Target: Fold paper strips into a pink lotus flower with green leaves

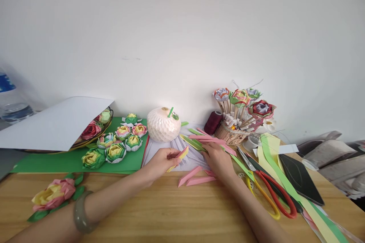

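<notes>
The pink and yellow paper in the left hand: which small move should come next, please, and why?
Probably the right hand should lift one piece from the pink and green strips and bring it toward the pink and yellow paper. The left hand holds that paper off the table, while the right hand is right at the strips.

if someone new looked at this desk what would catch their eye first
Probably the round white ornament with a scaly surface, near the centre of the view. To its left, folded paper flowers sit on a green sheet; to its right, more flowers on sticks rise from a basket. Below it, the left hand holds a pink and yellow folded paper, while scissors lie at right.
</notes>
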Tool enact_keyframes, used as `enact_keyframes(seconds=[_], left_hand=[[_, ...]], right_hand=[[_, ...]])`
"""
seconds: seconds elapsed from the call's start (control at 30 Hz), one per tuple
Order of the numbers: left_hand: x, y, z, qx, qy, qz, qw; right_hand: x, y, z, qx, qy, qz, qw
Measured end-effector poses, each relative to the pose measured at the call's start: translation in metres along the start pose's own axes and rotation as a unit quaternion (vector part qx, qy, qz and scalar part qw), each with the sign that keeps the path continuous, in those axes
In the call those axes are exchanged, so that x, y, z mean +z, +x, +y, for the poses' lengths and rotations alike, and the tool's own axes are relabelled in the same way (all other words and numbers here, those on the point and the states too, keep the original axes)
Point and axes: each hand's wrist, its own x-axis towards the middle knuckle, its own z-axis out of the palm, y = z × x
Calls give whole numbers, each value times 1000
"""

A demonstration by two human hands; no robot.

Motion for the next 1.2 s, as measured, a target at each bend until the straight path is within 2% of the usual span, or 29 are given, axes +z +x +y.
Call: enact_keyframes(seconds=[0.43, 0.77, 1.0, 1.2], left_hand=[[-1, 0, 0, 18, 0, 16, 1000], [2, -2, 5, 12, -27, 34, 999], [1, 0, 5, 11, -69, 39, 997], [0, -1, 5, 26, -170, 17, 985]], right_hand=[[-19, 0, -3, 59, -44, 17, 997], [-17, 0, -3, 59, -25, 11, 998], [-19, -2, -8, 6, 94, -30, 995], [-29, -9, -26, -86, 259, -127, 954]])
